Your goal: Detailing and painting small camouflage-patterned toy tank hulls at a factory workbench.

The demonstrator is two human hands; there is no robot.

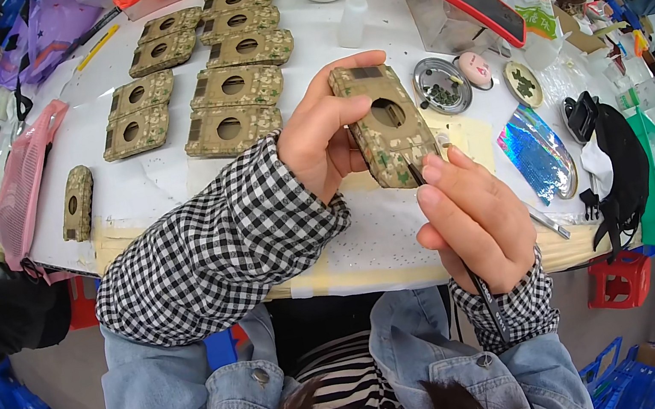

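Left hand (pixel 313 142) pinches the camo hull (pixel 410 141) by its left flank, above the tabletop (pixel 345 258), in from the near edge; long axis runs near-to-far, far end angled left. Right hand (pixel 482 222), fingers pinching a slim dark tool (pixel 489 303), is closest to hull's near end; tip contact: can't tell

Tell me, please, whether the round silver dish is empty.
Not empty: small dark green pieces lie inside the silver dish, leaving part bare.

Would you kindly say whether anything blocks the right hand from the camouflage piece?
Nothing visible: the right hand, holding a dark tool, is at the near end of the camouflage piece in the left hand.
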